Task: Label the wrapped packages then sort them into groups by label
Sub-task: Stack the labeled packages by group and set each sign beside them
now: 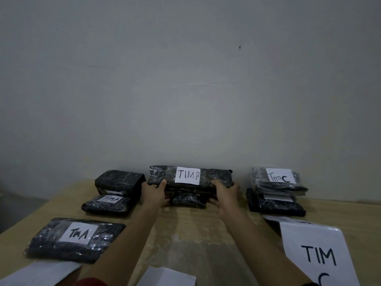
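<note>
While label-up, TIM B package (188,176) crosswise.

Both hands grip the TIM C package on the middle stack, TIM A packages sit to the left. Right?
Not quite. The head view shows the left hand and right hand gripping the TIM B package, not TIM C, in the middle. The TIM C package lies off to the right. The TIM A packages do sit to the left.

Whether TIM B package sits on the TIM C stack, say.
No: left hand and right hand hold TIM B package at middle pile.
</note>
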